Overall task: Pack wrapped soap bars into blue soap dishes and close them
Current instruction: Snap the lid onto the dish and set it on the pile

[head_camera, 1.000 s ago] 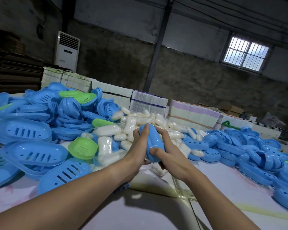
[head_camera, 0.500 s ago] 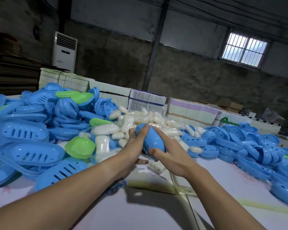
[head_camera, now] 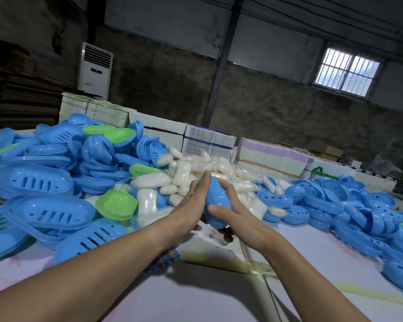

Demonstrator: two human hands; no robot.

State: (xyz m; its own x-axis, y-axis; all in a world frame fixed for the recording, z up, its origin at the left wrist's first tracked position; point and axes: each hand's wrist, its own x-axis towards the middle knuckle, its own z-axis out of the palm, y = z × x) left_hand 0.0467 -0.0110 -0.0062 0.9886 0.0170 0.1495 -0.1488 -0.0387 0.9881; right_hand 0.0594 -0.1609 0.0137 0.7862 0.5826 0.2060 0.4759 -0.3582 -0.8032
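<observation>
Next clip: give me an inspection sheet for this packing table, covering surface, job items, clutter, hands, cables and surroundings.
Surface: pale table, stained pink and yellow, with a seam running through the middle.
Job's things: closed blue soap dish held above the table; pile of wrapped soap bars behind it; heap of blue slotted dishes at left; heap of blue dish halves at right.
Clutter: green dishes mixed into the left heap.
Hands: left hand presses flat against the dish's left side; right hand grips its right side, thumb on top.
Cables: lines along the ceiling; none on the table.
Surroundings: stacked cartons, standing air conditioner, barred window, dark wall.
</observation>
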